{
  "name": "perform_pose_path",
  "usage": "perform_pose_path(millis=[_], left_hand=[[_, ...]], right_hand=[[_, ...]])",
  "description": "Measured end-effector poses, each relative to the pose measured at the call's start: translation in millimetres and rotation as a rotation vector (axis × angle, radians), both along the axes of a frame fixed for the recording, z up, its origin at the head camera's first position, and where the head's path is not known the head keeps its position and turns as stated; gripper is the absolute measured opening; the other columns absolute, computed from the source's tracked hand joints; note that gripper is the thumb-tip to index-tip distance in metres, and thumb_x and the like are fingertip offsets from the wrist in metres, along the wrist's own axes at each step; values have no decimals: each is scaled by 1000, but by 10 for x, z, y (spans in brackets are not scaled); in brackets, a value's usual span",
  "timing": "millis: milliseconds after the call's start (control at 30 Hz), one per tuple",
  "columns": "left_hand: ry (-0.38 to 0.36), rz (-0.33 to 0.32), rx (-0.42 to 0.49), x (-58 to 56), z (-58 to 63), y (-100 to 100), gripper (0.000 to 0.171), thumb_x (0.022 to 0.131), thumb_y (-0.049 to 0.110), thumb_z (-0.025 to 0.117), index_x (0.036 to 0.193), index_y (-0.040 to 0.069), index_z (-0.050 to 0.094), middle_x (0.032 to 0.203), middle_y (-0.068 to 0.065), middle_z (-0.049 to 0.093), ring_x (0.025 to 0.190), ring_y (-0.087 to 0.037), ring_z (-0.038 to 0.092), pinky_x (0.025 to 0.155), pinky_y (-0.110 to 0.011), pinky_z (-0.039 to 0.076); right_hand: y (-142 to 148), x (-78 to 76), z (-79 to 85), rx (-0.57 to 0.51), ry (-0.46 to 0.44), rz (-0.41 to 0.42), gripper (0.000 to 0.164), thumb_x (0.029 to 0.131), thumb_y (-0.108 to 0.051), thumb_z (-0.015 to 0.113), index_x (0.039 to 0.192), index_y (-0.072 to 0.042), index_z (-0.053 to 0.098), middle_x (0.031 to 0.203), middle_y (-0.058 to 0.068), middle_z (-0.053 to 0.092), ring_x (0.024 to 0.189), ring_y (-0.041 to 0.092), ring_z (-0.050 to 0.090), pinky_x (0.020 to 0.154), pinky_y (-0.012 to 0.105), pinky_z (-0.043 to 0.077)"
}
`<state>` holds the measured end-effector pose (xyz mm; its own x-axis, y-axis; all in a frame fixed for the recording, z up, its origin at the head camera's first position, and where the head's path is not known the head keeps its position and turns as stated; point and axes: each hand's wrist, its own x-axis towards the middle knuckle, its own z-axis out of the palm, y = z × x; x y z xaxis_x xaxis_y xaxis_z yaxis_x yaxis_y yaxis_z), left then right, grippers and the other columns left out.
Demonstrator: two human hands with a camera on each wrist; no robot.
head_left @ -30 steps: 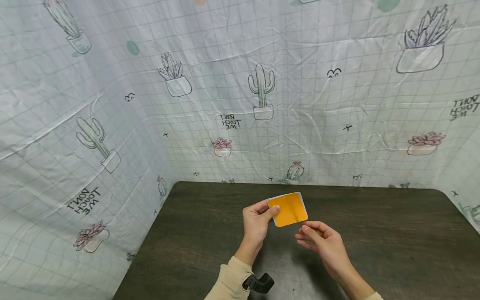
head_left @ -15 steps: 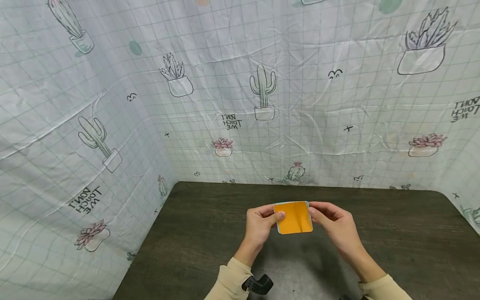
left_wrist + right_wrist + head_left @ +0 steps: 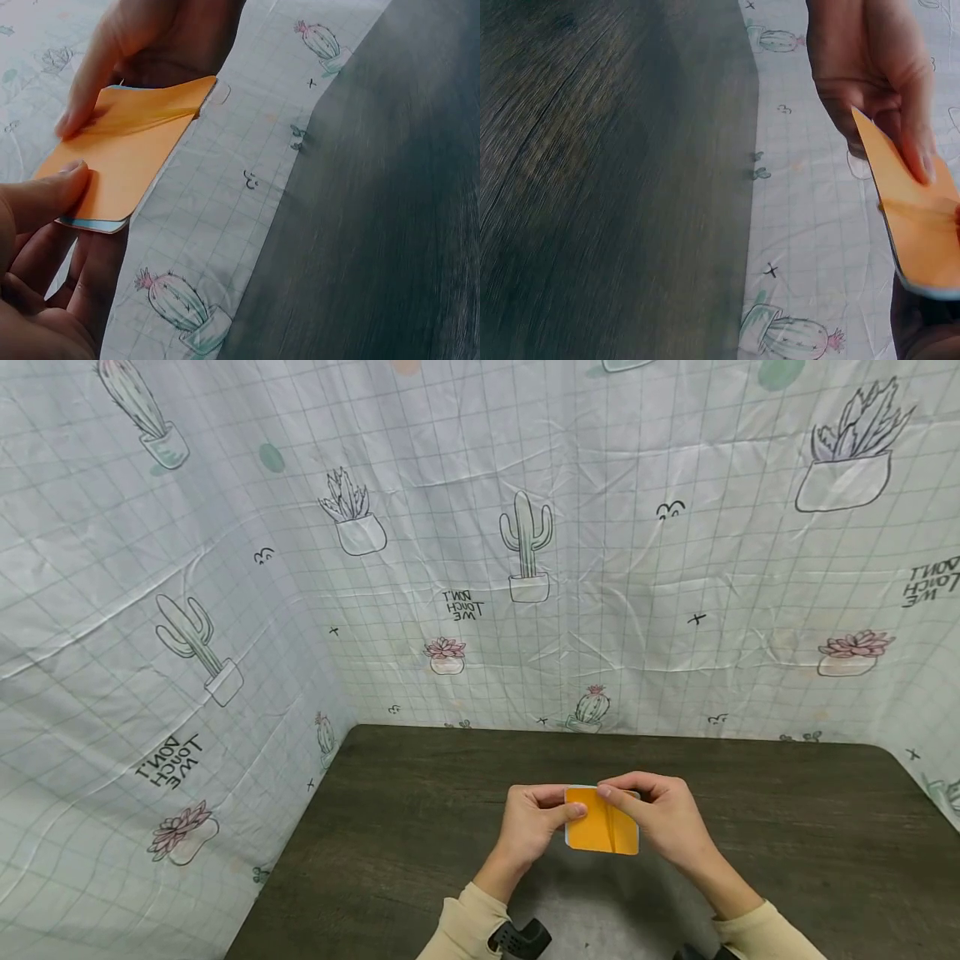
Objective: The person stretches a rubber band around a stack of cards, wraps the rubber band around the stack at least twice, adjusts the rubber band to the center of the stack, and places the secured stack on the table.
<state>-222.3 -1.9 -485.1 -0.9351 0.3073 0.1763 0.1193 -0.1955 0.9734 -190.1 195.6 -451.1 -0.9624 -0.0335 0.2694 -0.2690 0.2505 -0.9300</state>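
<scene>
Both hands hold a small square orange card (image 3: 592, 831) with rounded corners and a light-blue layer behind it. A crease-like darker strip runs across it near the right side. My left hand (image 3: 528, 827) pinches the card's left edge, thumb on the orange face and fingers behind. At the upper right edge my right hand (image 3: 663, 814) pinches it, thumb likewise on the face. In the left wrist view the orange card (image 3: 142, 161) is slightly bowed, the blue edge showing below. The right wrist view cuts off part of the card (image 3: 915, 244) and most of the right hand.
A dark wood-grain table (image 3: 420, 802) lies beneath the hands. Behind and to the left hangs a white gridded cloth (image 3: 450, 527) printed with cacti. A black wrist strap (image 3: 521, 937) sits by the left sleeve.
The right hand, free of the card a second ago, has come up and taken its right side, then its thumb moved along the top edge. The card has shifted right and down.
</scene>
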Motion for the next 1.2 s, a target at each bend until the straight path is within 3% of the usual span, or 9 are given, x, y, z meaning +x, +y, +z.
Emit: perform_pose_path(millis=[167, 467, 733, 933, 1067, 1200], left_hand=[[14, -27, 6, 18, 6, 13, 21, 88, 6, 77, 107, -3, 77, 96, -17, 75, 81, -20, 74, 69, -31, 60], [14, 0, 2, -1, -10, -21, 22, 87, 5, 78, 106, -5, 76, 94, -16, 75, 76, -16, 73, 65, -28, 59], [-11, -59, -16, 10, -19, 6, 20, 88, 5, 78, 105, -3, 77, 93, -16, 75, 72, -11, 71, 62, -23, 57], [-5, -68, -21, -3, -26, -10, 20, 87, 3, 77, 105, -5, 77, 94, -17, 75, 73, -14, 72, 62, -24, 57], [-38, -21, -21, -21, -27, -36, 21, 87, 6, 78, 106, -3, 77, 95, -14, 76, 79, -18, 74, 69, -33, 60], [-80, 97, -11, -51, -23, -77, 19, 85, 6, 80, 103, -1, 78, 93, -12, 76, 80, -22, 74, 69, -35, 61]], right_hand=[[-58, 3, -9, -2, -37, 21, 20, 94, -21, 73, 103, -3, 78, 94, 12, 74, 76, 23, 70, 65, 35, 59], [34, 49, -64, -33, -31, -13, 21, 96, -17, 70, 108, -1, 76, 93, 12, 72, 75, 20, 61, 67, 27, 52], [-13, 9, -69, -31, -119, 74, 24, 95, -21, 72, 106, 0, 77, 97, 14, 74, 78, 24, 69, 67, 34, 58], [-38, 9, -60, -4, -150, 82, 27, 94, -23, 73, 110, -1, 77, 100, 13, 74, 82, 24, 70, 69, 34, 59], [-16, 26, -81, 11, -157, 78, 31, 95, -25, 72, 116, -2, 74, 103, 13, 74, 84, 23, 68, 71, 32, 57], [40, 60, -148, -19, -196, 146, 27, 97, -20, 69, 109, 4, 71, 97, 14, 73, 81, 22, 69, 72, 31, 58]])
